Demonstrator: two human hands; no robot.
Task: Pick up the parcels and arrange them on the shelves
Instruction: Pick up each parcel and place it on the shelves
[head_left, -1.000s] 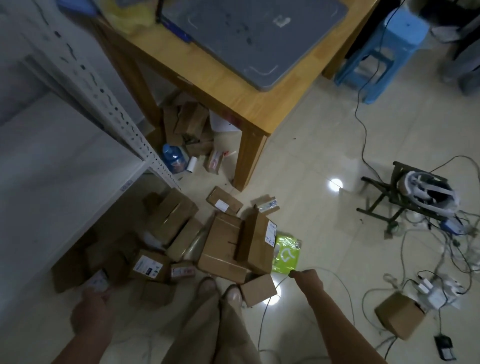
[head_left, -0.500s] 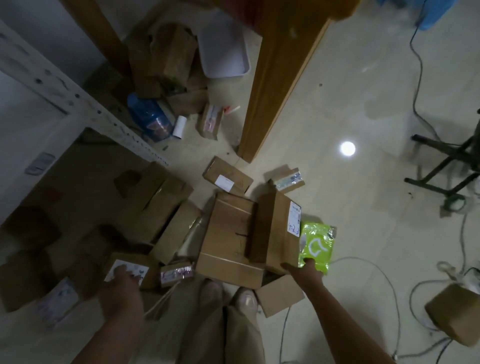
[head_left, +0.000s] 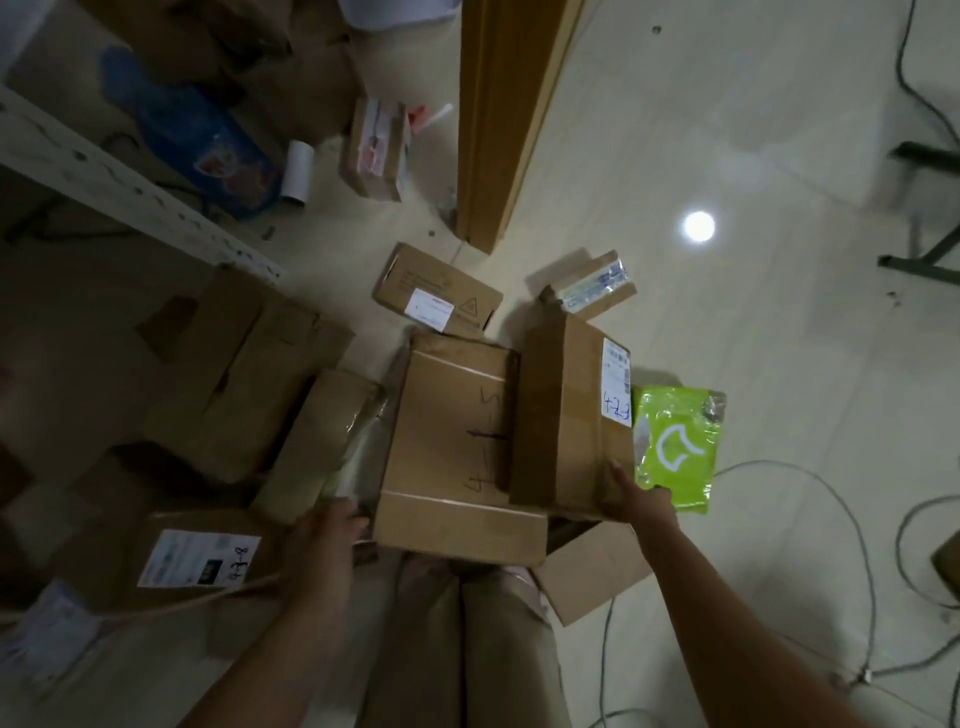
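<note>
- Your right hand (head_left: 636, 499) grips the near right corner of the tall brown cardboard box (head_left: 566, 415), whose long axis runs away from you.
- Your left hand (head_left: 324, 540) is just beside the flat brown cardboard box (head_left: 452, 441) at its near left edge; its fingers are too blurred to tell.

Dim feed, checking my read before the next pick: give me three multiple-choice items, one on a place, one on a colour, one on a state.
1. The bright green plastic mailer lies: A on the shelf; B on the floor right of the tall brown cardboard box; C atop that box.
2. The handwriting on that box's white label is: A blue; B orange; C green.
3. The large flat brown cardboard box is: A open; B crushed; C taped shut.
Key: B, it lies on tile beside the box; A, the digits are blue; C, tape bands cross its closed top.
</note>
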